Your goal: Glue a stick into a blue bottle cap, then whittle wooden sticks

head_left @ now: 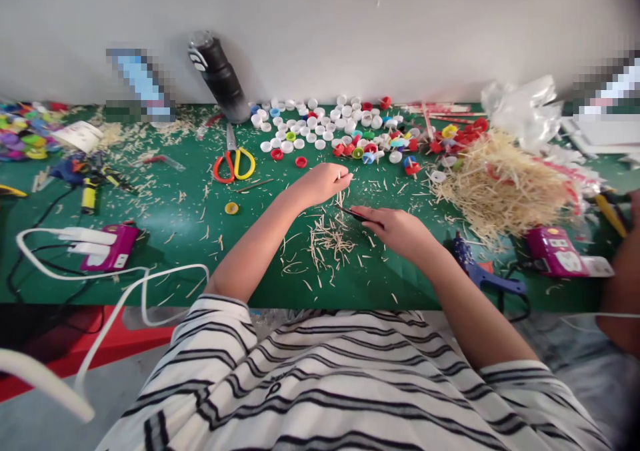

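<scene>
My left hand is closed, its fingers pinched together above the green table. A pale bit shows at those fingers, too small to name. In my right hand is a thin black tool that looks like tweezers, its tip pointing left, just below my left hand. Under both hands lies a loose pile of short straw pieces. Beyond them spread many white bottle caps, with coloured caps and small pieces at their right.
Scissors and a black bottle are at the back left. A straw heap, a plastic bag and a blue glue gun lie right. Purple power blocks flank the workspace. Another person's arm shows far right.
</scene>
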Action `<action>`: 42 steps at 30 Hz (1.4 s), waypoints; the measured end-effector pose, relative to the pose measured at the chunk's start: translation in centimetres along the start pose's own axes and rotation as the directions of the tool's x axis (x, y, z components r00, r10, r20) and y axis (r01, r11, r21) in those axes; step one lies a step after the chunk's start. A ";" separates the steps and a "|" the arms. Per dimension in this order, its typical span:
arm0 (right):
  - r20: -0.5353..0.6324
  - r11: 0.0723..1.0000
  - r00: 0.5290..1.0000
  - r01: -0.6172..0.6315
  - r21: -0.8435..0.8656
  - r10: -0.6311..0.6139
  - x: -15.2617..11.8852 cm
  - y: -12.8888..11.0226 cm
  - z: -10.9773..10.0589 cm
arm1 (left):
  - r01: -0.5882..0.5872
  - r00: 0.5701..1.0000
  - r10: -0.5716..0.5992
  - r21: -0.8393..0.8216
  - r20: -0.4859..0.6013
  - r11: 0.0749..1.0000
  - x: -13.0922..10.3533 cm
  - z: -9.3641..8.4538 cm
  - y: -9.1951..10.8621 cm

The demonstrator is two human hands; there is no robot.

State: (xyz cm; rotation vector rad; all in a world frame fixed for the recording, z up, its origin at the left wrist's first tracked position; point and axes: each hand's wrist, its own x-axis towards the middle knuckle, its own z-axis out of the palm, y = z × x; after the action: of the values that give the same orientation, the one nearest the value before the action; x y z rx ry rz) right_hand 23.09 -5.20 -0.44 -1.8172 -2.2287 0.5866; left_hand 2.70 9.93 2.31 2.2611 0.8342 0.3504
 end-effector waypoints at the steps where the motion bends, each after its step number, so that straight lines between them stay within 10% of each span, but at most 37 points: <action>1: -0.001 1.000 1.000 -0.003 0.011 0.003 0.0 0.1 0.2 | 0.006 1.000 -0.006 -0.001 0.001 1.000 0.0 -0.1 -0.1; 23: -0.017 0.977 0.993 -0.112 0.179 0.116 -2.3 -0.4 1.1 | 0.042 0.998 -0.041 -0.017 0.049 0.999 -0.4 -0.9 -0.1; 32: 0.037 0.993 0.992 -0.117 -0.031 0.118 -0.1 -2.2 1.9 | -0.093 0.990 0.085 0.069 0.114 0.993 -1.1 0.4 2.9; 42: -0.032 0.981 0.989 -0.150 -0.120 0.148 -3.3 -1.2 1.2 | 0.003 0.998 -0.003 0.006 0.069 1.000 -0.8 -0.3 1.3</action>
State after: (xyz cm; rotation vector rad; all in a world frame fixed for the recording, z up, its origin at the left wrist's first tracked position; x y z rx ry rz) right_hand 22.26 -8.84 -0.70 -2.0538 -2.1705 0.4620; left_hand 2.59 8.82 3.43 2.2643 0.8037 0.2668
